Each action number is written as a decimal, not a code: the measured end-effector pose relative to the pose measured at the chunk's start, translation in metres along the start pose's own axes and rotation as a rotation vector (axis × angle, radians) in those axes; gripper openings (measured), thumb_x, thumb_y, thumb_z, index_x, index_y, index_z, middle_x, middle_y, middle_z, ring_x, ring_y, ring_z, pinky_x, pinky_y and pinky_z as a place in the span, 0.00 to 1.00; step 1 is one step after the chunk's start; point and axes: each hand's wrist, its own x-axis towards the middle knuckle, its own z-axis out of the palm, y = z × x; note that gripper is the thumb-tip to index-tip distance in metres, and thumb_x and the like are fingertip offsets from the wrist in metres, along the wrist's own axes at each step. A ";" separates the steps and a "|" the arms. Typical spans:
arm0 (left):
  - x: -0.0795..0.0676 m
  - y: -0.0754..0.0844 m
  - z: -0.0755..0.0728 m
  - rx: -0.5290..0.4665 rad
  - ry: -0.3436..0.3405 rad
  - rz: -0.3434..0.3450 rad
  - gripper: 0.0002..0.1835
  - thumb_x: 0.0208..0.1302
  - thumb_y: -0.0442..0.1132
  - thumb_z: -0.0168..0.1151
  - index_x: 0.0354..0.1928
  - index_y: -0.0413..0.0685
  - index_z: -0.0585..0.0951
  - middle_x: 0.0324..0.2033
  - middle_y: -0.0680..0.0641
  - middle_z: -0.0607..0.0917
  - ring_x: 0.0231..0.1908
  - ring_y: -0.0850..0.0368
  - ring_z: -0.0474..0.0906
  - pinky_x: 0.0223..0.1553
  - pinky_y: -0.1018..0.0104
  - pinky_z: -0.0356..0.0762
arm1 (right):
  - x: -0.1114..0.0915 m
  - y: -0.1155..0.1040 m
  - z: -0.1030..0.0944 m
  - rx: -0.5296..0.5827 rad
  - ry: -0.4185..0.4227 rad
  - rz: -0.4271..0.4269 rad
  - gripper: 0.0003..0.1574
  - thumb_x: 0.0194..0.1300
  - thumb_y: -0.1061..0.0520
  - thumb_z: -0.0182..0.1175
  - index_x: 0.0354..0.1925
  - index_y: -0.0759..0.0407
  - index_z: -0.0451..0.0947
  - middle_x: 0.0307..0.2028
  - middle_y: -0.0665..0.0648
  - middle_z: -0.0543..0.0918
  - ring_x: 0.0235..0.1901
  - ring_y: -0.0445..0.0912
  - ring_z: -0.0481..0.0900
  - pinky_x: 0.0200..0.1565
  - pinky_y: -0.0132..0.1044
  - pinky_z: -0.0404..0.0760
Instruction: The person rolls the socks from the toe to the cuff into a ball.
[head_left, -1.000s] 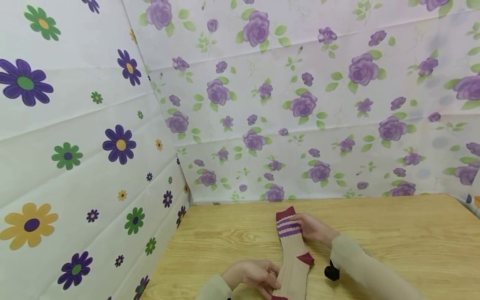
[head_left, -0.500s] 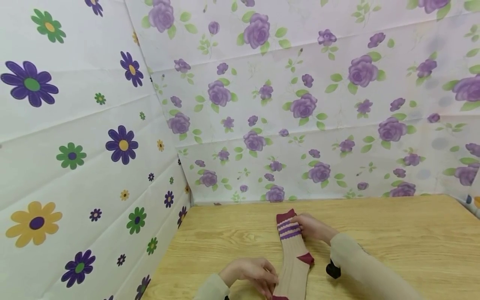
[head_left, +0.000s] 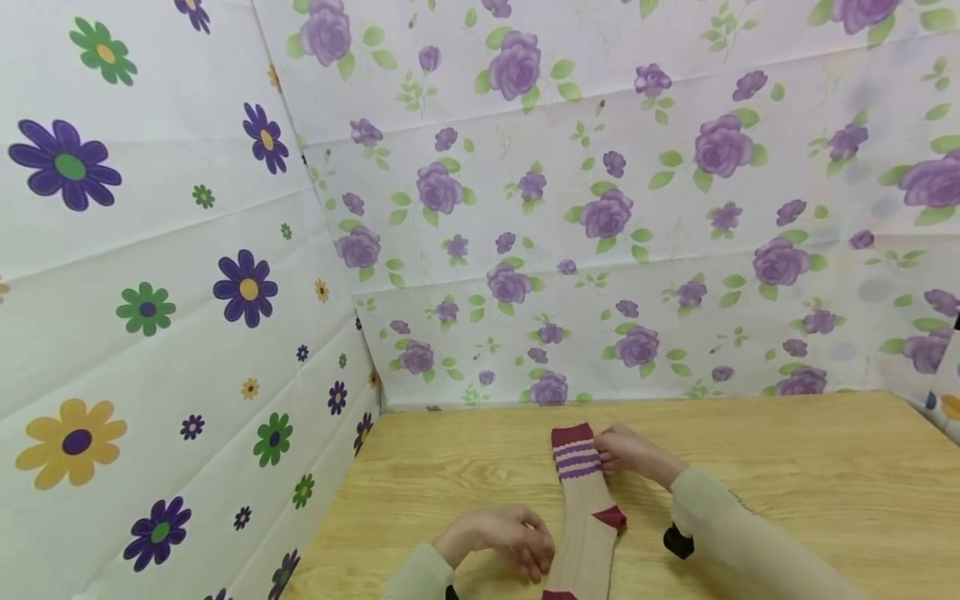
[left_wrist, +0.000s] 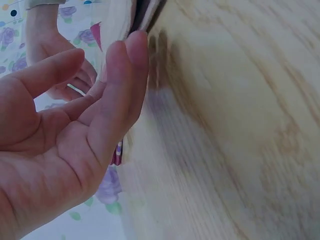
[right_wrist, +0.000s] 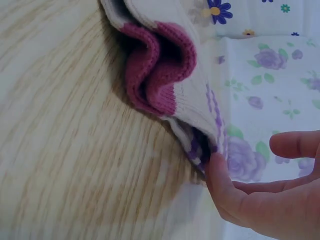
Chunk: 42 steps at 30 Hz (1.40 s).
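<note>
A pair of beige knitted socks (head_left: 588, 533) lies flat, one on top of the other, with burgundy cuffs, heels and toes and purple stripes. The two stacked heels (right_wrist: 175, 65) show in the right wrist view. My left hand (head_left: 504, 537) is at the left edge near the toe end, its fingers loosely bent and thumb apart; its palm (left_wrist: 60, 145) holds nothing. Beside the striped cuff, my right hand (head_left: 633, 456) has its fingertips at the sock's right edge, and its thumb (right_wrist: 295, 145) stands away from the fabric. The toe tips run out of the head view.
The socks rest on a wood-grain table (head_left: 787, 475). A white sheet with purple roses (head_left: 525, 208) hangs behind it, and a sheet with coloured daisies (head_left: 187, 333) hangs at the left. A black strap piece (head_left: 678, 542) hangs under the right sleeve.
My right hand has let go of the cuff and shifted slightly right. The left fingers have come off the toe end and moved a little left. The socks stay nearly in place.
</note>
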 end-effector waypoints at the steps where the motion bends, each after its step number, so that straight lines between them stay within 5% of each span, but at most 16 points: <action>1: 0.000 0.001 0.000 0.002 0.005 0.013 0.16 0.70 0.37 0.51 0.48 0.28 0.77 0.29 0.47 0.83 0.26 0.62 0.79 0.26 0.75 0.77 | -0.002 -0.001 0.000 -0.003 -0.004 -0.002 0.20 0.64 0.63 0.49 0.50 0.79 0.70 0.24 0.52 0.75 0.22 0.39 0.71 0.32 0.34 0.79; 5: 0.001 0.004 0.002 0.038 0.076 0.079 0.14 0.70 0.37 0.53 0.46 0.30 0.77 0.34 0.35 0.85 0.27 0.60 0.80 0.29 0.69 0.81 | -0.008 -0.005 0.000 -0.052 -0.005 -0.019 0.32 0.65 0.63 0.48 0.62 0.83 0.58 0.24 0.52 0.70 0.23 0.40 0.67 0.31 0.34 0.76; 8: 0.003 0.004 0.004 0.066 0.140 0.100 0.13 0.70 0.39 0.53 0.45 0.33 0.77 0.39 0.30 0.85 0.29 0.58 0.81 0.32 0.65 0.83 | -0.014 -0.006 0.001 -0.126 0.007 -0.053 0.36 0.66 0.63 0.49 0.65 0.84 0.53 0.34 0.62 0.77 0.28 0.43 0.71 0.35 0.37 0.80; 11: 0.005 0.005 0.006 0.106 0.195 0.127 0.12 0.70 0.38 0.53 0.45 0.34 0.78 0.38 0.31 0.85 0.29 0.56 0.82 0.31 0.63 0.82 | -0.022 -0.006 0.003 -0.244 0.025 -0.131 0.34 0.66 0.62 0.50 0.63 0.83 0.57 0.49 0.74 0.76 0.40 0.51 0.78 0.42 0.43 0.83; 15: 0.008 0.007 0.007 0.214 0.279 0.211 0.11 0.68 0.35 0.53 0.44 0.33 0.79 0.35 0.33 0.85 0.27 0.59 0.78 0.27 0.69 0.77 | -0.036 -0.009 0.006 -0.425 0.053 -0.257 0.31 0.64 0.62 0.52 0.60 0.81 0.63 0.53 0.77 0.75 0.52 0.62 0.76 0.48 0.52 0.80; 22: 0.015 0.010 0.008 0.433 0.338 0.347 0.08 0.68 0.34 0.54 0.43 0.37 0.79 0.38 0.39 0.85 0.34 0.62 0.80 0.32 0.75 0.76 | -0.052 -0.010 0.016 -0.722 0.042 -0.431 0.28 0.62 0.64 0.56 0.58 0.78 0.68 0.52 0.79 0.75 0.49 0.64 0.77 0.49 0.57 0.77; 28: 0.019 0.008 0.012 0.582 0.380 0.334 0.06 0.69 0.38 0.56 0.42 0.45 0.79 0.37 0.48 0.85 0.38 0.68 0.79 0.37 0.76 0.76 | -0.067 -0.005 0.022 -0.850 0.018 -0.482 0.25 0.65 0.64 0.55 0.58 0.75 0.69 0.50 0.78 0.75 0.50 0.67 0.75 0.49 0.59 0.77; 42: 0.023 0.007 0.015 0.815 0.462 0.322 0.07 0.69 0.35 0.55 0.46 0.44 0.79 0.38 0.52 0.84 0.36 0.70 0.76 0.37 0.77 0.75 | -0.072 0.010 0.033 -1.015 0.234 -0.711 0.12 0.59 0.64 0.63 0.44 0.62 0.79 0.42 0.58 0.84 0.38 0.49 0.83 0.35 0.39 0.83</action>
